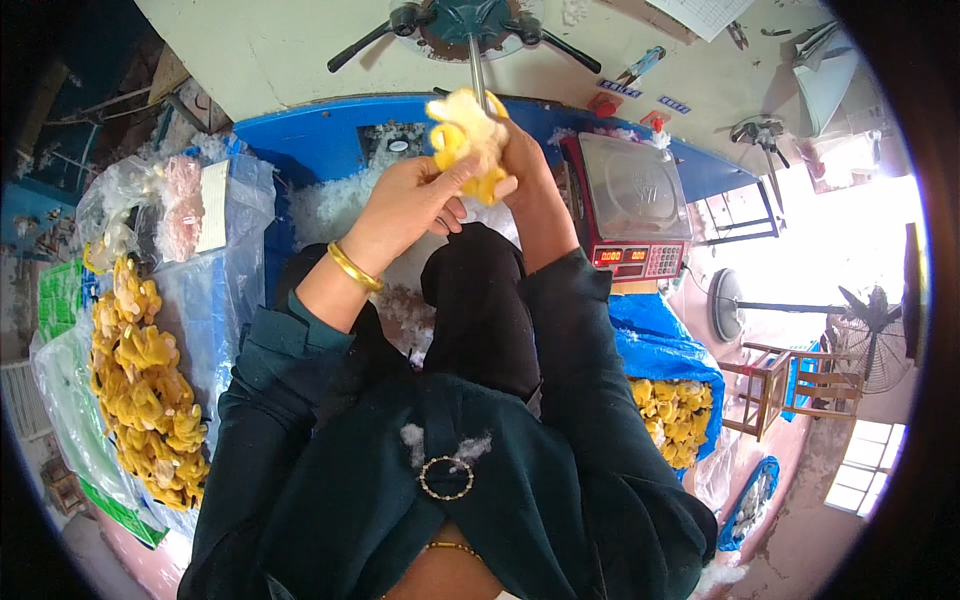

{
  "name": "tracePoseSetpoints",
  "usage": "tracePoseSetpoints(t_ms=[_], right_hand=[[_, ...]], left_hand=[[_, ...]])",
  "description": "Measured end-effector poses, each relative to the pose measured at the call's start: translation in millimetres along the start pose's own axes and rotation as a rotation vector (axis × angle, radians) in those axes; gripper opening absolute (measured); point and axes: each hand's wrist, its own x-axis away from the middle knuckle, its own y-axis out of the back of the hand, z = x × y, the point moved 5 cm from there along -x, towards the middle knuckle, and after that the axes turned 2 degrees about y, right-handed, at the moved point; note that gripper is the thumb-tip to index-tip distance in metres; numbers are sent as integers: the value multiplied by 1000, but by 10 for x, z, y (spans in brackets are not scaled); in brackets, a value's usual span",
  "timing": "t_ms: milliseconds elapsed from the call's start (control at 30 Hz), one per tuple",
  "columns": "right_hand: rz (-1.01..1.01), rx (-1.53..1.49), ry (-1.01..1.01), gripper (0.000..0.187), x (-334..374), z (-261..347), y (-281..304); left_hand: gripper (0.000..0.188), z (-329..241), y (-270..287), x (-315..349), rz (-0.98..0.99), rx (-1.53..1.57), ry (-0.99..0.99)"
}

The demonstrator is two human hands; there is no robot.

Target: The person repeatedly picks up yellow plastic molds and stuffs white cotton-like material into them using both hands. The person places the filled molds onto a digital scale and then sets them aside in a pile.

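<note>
A small yellow and cream plush toy is at the end of a thin metal tube, which points toward me from a dark green machine hub. My right hand is closed around the toy's right side, close to the tube. From the lower left, my left hand pinches the toy's lower edge with thumb and fingers; a gold bangle circles that wrist. Where the tube meets the toy is partly hidden by the fabric and my fingers.
Yellow plush pieces are heaped on clear plastic at left, and more yellow pieces fill a blue-lined container at right. A red digital scale stands beside my right arm. White fluff lies in the blue tray below the machine.
</note>
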Motion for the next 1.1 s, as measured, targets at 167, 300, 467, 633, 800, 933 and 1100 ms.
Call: tracePoseSetpoints(t_ms=[167,300,467,633,800,933,1100], right_hand=[[22,316,108,30,29,84,-15],[183,603,412,25,-259,205,-72],[187,783,516,23,-624,337,41],[199,927,717,25,-251,230,-53],[144,122,103,20,-912,270,36],[94,531,465,24,-678,219,120],[-7,754,414,22,-319,68,191]], left_hand=[[42,-70,-139,-41,-38,-352,-154],[22,-8,-254,-256,-411,-972,-546],[14,-31,-326,-463,-488,-1224,-654],[12,120,-312,-389,-443,-1315,-533],[15,-104,-198,-724,-482,-1221,-549],[15,57,-190,-660,-440,-1216,-448],[17,9,-334,40,-374,-1115,-599]])
